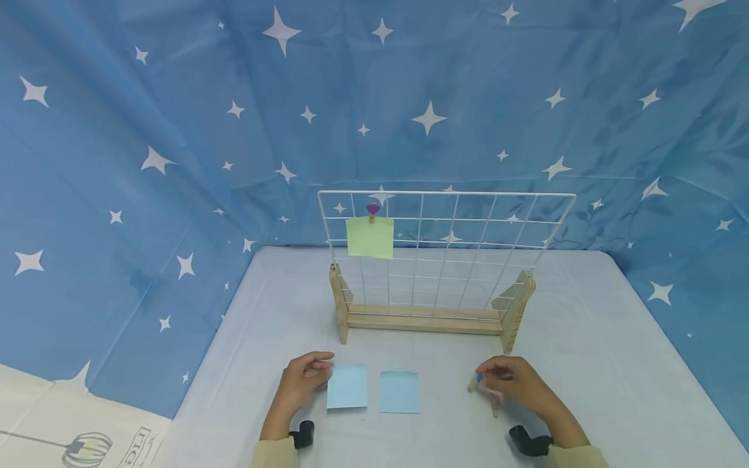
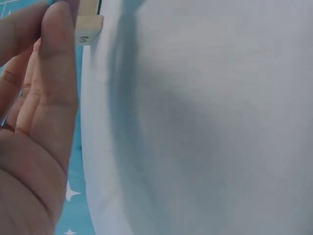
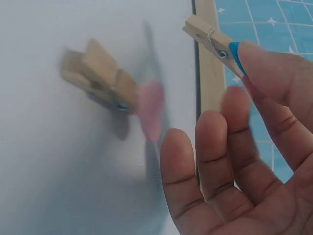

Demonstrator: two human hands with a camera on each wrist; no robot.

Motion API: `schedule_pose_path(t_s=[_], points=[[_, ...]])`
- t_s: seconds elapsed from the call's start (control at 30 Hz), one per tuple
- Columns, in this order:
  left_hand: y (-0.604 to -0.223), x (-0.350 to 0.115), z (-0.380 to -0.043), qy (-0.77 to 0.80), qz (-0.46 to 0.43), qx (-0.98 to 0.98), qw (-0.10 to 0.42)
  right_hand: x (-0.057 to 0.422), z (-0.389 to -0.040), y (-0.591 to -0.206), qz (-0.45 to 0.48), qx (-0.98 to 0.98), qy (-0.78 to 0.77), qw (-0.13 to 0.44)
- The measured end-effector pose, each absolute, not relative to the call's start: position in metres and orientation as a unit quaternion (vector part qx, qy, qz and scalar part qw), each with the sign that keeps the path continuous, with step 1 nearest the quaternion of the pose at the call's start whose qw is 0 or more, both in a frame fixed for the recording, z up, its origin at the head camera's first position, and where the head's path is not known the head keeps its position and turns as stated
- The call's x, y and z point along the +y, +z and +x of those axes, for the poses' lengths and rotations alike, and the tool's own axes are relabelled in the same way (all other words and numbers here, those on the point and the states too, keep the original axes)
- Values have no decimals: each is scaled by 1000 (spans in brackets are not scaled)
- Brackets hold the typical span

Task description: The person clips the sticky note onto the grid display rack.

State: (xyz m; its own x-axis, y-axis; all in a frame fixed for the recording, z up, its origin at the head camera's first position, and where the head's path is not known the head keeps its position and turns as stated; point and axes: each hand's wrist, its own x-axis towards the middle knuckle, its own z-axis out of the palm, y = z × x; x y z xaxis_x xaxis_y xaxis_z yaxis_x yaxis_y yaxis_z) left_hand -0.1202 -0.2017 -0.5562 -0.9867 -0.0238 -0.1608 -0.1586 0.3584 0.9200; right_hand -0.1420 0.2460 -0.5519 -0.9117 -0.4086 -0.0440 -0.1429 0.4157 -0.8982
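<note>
My left hand (image 1: 300, 382) pinches the upper left edge of a light blue sticky note (image 1: 347, 387), whose lower edge casts a shadow on the table. Only a sliver of blue shows at its fingertips in the left wrist view. A second blue sticky note (image 1: 400, 392) lies just to the right. Between thumb and forefinger, my right hand (image 1: 517, 383) holds a small wooden clothespin (image 3: 208, 38) with a blue ornament, its jaw end pointing away from the fingers. Below that hand, another wooden clothespin (image 3: 100, 73) with a pink heart lies on the table.
Behind the notes stands a white wire grid (image 1: 445, 260) in a wooden base (image 1: 424, 323). A green sticky note (image 1: 370, 239) hangs at its upper left from a clothespin with a purple heart (image 1: 372, 208). A blue star-patterned cloth (image 1: 468, 71) surrounds the white table (image 1: 281, 292).
</note>
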Motion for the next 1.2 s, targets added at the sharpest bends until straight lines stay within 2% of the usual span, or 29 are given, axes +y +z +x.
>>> schedule_pose_path(t_s=[0.33, 0.63, 0.97, 1.2], points=[[-550, -198, -121, 565, -71, 821, 54, 243, -143, -543, -143, 831, -535, 53], [-544, -193, -122, 566, -79, 819, 53, 238, -144, -538, -112, 821, -559, 8], [-527, -183, -121, 592, -89, 800, 29, 239, -143, -528, -98, 811, -577, 10], [-518, -179, -122, 600, -75, 796, 2, 237, -145, -520, -115, 817, -566, -10]])
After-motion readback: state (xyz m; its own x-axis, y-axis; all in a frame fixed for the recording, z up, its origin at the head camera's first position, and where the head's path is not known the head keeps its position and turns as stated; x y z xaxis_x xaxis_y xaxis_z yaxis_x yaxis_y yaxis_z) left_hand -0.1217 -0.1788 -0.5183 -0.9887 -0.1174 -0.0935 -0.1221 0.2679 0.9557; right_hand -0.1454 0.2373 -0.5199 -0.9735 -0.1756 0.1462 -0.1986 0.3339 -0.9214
